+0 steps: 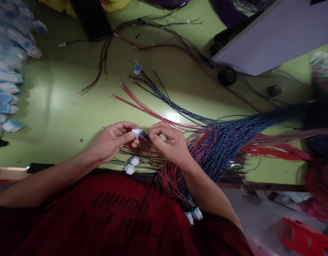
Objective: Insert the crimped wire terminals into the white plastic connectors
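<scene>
My left hand point(117, 137) pinches a small white and blue connector housing point(137, 133) between thumb and fingers. Red and dark wires run out of the housing toward my right hand point(168, 140), whose thumb and forefinger are closed on a thin wire point(146, 134) close to the housing. Two more white connector housings point(130, 168) lie below my hands near the table edge. Beyond them sits a blue-faced connector point(137, 69) on the green table. Red wires point(142, 108) with bare metal terminals and twisted blue-black wires point(177, 106) fan out past my right hand.
A thick bundle of blue-black wires point(228, 138) covers the right side. Many white and blue connectors point(6, 89) are piled at the far left. A dark harness point(164, 45) stretches across the back, near a pale panel point(276, 39). A red crate point(302, 236) is at the lower right.
</scene>
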A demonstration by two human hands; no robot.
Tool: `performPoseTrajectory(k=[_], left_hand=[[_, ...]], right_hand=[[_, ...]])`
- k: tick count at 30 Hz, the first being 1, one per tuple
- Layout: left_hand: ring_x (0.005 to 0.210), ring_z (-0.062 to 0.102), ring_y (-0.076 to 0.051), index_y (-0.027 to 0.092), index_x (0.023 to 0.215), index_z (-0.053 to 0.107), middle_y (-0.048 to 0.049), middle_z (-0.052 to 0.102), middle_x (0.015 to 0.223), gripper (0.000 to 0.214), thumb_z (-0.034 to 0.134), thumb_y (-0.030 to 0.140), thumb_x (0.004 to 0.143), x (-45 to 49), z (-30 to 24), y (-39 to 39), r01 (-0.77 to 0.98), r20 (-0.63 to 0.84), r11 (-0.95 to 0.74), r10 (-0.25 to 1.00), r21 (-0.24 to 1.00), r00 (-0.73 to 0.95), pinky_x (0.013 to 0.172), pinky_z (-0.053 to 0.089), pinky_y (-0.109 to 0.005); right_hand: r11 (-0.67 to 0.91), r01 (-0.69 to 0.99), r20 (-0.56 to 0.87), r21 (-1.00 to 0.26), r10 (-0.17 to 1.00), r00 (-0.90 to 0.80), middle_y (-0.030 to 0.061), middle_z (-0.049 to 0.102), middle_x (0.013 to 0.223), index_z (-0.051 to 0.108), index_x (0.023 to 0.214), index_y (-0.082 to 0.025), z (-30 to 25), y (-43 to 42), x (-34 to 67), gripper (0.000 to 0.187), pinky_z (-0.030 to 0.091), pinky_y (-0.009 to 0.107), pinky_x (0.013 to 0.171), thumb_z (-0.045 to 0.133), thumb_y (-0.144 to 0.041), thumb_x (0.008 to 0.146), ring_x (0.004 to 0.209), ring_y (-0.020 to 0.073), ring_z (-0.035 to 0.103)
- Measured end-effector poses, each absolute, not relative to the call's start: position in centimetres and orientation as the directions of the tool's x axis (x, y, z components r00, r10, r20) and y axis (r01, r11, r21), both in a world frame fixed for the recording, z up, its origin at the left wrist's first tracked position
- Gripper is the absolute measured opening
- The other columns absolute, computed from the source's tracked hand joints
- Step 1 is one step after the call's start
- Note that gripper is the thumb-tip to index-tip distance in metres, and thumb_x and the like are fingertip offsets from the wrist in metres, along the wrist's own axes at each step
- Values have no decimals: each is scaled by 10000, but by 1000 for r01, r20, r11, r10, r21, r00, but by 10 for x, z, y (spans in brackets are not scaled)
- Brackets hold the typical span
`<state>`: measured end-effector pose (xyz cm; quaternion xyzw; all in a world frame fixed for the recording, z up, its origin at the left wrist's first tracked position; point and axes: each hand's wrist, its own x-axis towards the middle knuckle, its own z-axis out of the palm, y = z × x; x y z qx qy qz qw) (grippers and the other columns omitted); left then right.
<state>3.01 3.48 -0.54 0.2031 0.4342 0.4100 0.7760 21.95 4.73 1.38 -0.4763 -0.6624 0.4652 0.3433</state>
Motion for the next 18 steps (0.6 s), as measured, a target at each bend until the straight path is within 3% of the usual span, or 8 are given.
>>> performPoseTrajectory(k=[9, 18], left_hand=[[623, 645, -98, 123, 859, 734, -41, 707, 803, 230, 840, 195, 668, 30, -5, 36, -466, -497, 598, 801, 652, 334, 562, 536, -191], [609, 637, -94, 131, 868, 746, -35, 709, 765, 191, 817, 181, 697, 30, -7, 36, -454, -493, 606, 795, 653, 352, 539, 520, -182]], right_hand=[[90, 278, -22, -956, 926, -378, -4, 595, 737, 604, 666, -184, 13, 45, 221, 164, 461, 274, 696, 562, -122, 813, 704, 104, 560], [227, 336, 57, -914, 893, -447, 7, 590, 744, 588, 681, -170, 10, 44, 224, 160, 444, 265, 653, 530, -84, 803, 689, 103, 547]])
